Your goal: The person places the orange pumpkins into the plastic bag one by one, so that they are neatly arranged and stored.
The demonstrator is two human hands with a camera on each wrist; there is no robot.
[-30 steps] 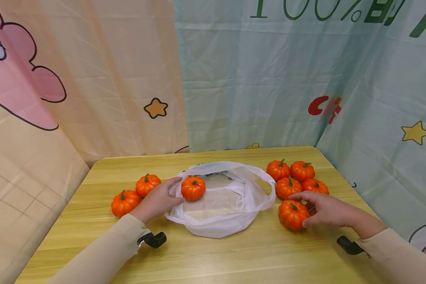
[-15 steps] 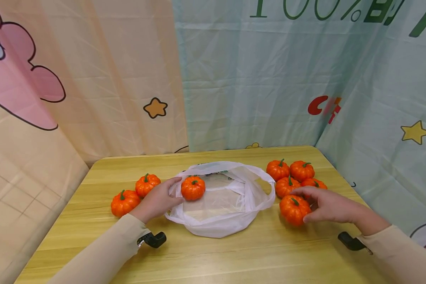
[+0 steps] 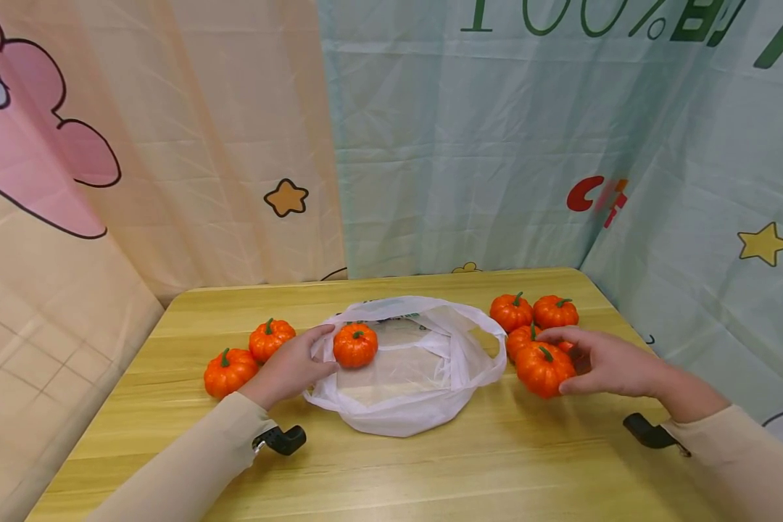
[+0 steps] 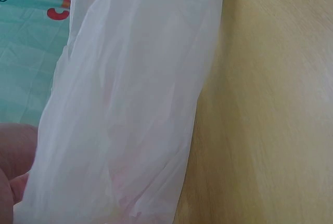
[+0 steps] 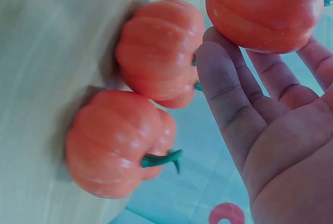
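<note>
A white plastic bag (image 3: pixel 398 420) lies opened out on the table. My left hand (image 3: pixel 290 370) holds its left rim, thumb and fingers spread apart; in the left wrist view the bag's side (image 4: pixel 125 104) hides most of that hand. Right by these fingertips, inside the bag, sits a small orange pumpkin (image 3: pixel 355 346). My right hand (image 3: pixel 610 366) grips another pumpkin (image 3: pixel 544 370) at its right side, raised over the table. In the right wrist view the held pumpkin (image 5: pixel 265 11) shows above the fingers (image 5: pixel 223 83).
Several more pumpkins (image 3: pixel 556 313) cluster behind my right hand at the table's back right. Two pumpkins (image 3: pixel 230 373) stand left of my left hand. Printed curtains (image 3: pixel 470 159) rise behind the wooden table (image 3: pixel 391 478).
My right hand has lifted its pumpkin off the table and moved it up and slightly away, so it now overlaps the pumpkins behind. The left hand and bag have not moved.
</note>
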